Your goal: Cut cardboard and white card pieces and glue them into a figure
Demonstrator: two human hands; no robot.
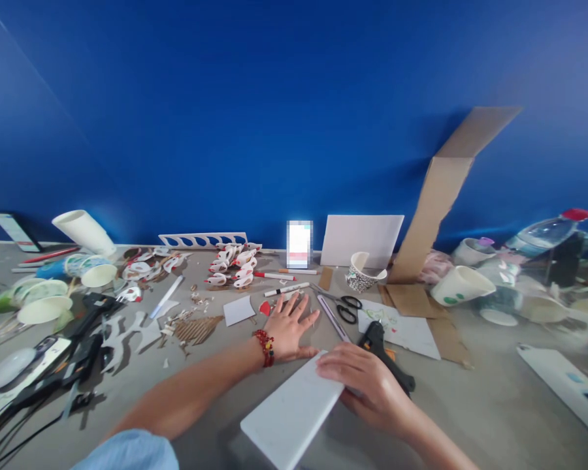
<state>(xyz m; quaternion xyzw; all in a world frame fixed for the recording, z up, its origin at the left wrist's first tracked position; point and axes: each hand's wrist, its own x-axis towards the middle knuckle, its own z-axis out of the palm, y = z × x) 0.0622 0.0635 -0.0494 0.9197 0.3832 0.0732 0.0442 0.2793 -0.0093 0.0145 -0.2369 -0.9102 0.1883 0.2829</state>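
Gripping a white slab, my right hand, swung outward, could knock the glue gun; left hand splayed, empty.

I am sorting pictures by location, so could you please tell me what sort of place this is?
Probably a craft worktable against a blue wall: a glue gun, black-handled scissors and a ragged corrugated cardboard scrap lie on it.
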